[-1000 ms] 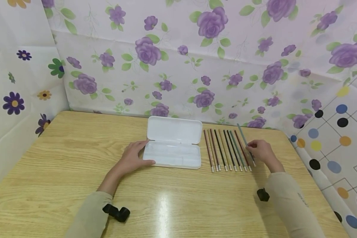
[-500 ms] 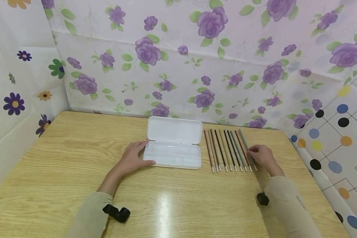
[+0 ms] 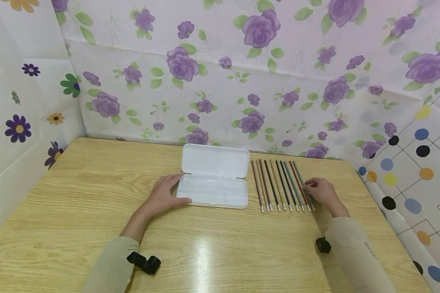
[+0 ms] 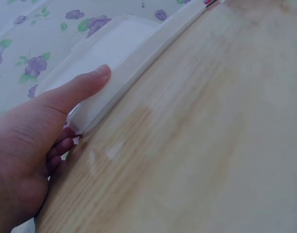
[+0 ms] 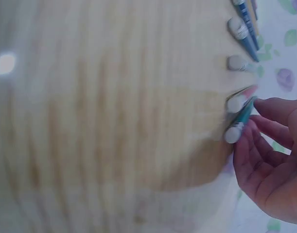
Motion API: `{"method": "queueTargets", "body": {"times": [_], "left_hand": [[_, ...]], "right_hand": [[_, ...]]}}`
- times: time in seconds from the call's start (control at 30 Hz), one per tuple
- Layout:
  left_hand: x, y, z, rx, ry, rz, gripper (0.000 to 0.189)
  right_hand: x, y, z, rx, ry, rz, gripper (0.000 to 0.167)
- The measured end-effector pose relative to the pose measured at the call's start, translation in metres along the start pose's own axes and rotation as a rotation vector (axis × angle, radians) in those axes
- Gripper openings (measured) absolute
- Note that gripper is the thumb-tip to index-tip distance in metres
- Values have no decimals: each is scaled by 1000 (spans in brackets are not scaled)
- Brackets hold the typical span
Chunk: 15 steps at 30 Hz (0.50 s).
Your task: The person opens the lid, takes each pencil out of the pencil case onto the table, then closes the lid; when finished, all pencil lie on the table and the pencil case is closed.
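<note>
A white plastic pencil case (image 3: 212, 189) lies with its lid raised at the middle of the table. My left hand (image 3: 161, 195) holds its left end, the thumb along the front wall and the other fingers round the side, partly hidden. At the right end of a row of pencils (image 3: 257, 186), my right hand (image 3: 324, 194) pinches a teal pencil (image 3: 298, 170) between thumb and fingers. This pencil lies close beside a dark red one, nearly parallel to it. In the right wrist view, the white end of the teal pencil (image 5: 233, 135) points toward the camera.
The wooden table (image 3: 227, 252) reaches back to a flowered sheet (image 3: 220, 81). A dotted sheet (image 3: 407, 183) hangs at the right edge. Several pencils lie side by side, white ends toward the person. Black wrist cameras (image 3: 146, 262) sit on both sleeves.
My right hand has brought the teal pencil left and toward me, from a slant apart from the row to close against its right end. The left hand and pencil case stay put.
</note>
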<state>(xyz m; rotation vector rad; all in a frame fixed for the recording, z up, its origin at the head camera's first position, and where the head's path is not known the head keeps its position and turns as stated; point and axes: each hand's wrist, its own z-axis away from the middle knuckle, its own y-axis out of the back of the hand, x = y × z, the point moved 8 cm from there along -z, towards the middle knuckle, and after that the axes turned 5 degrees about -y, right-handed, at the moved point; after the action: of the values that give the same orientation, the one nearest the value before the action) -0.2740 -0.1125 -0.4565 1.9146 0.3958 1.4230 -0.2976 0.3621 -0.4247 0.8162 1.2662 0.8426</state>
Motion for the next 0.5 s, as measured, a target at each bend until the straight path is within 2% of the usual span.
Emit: {"method": "queueTargets", "body": {"times": [0.13,0.37,0.5], "left_hand": [[0,0,1,3,2,-2,94],[1,0,1,3,3,4,95],[2,0,1,4,0,3,95]], "right_hand": [[-8,2,-1,-26,3,-36,41],[-27,12,-6,26,16,-51,41],[-42,12,-9,18,40,-62,41]]}}
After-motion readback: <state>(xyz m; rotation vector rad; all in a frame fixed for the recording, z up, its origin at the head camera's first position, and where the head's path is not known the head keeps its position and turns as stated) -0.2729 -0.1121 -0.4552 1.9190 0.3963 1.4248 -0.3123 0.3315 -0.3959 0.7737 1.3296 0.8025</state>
